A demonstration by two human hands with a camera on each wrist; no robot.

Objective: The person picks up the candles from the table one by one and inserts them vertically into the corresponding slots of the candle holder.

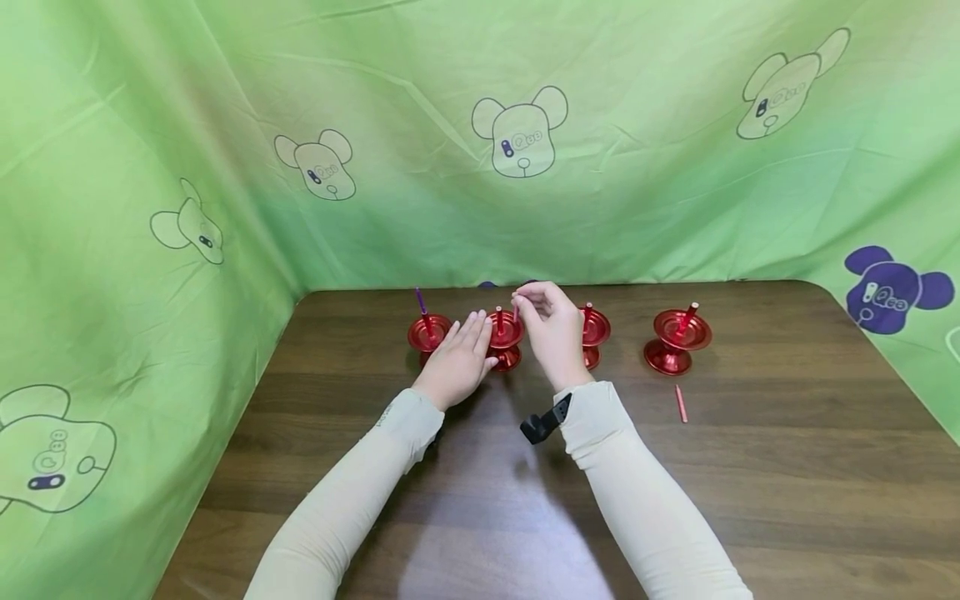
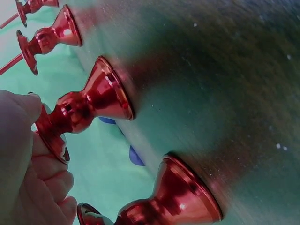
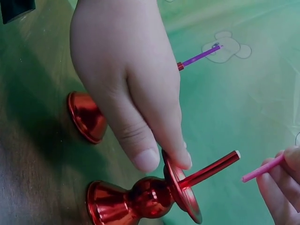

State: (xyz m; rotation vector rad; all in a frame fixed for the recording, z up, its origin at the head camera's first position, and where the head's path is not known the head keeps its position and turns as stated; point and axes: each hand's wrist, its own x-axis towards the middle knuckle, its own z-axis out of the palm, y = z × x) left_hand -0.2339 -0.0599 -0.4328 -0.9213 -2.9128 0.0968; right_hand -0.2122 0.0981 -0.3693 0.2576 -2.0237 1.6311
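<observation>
Several shiny red candle holders stand in a row across the wooden table. My left hand (image 1: 457, 362) holds the dish rim of one candle holder (image 2: 75, 112), thumb on the near side and fingers against the top of the dish. An upright red tube (image 3: 213, 168) rises from that dish. My right hand (image 1: 552, 333) pinches a thin pink candle (image 3: 263, 169) between thumb and fingertips. In the right wrist view, the candle's lower end is apart from the tube's top, a little beyond it. The leftmost holder (image 1: 427, 335) bears a purple candle (image 1: 420, 300), partly behind my left hand.
Right of my right hand stands another red holder (image 1: 594, 329), partly hidden by it. The far-right holder (image 1: 678, 332) has a tube without a candle. A pink candle (image 1: 681, 403) lies in front of it. Green printed cloth (image 1: 420, 225) hangs behind the table (image 1: 750, 483).
</observation>
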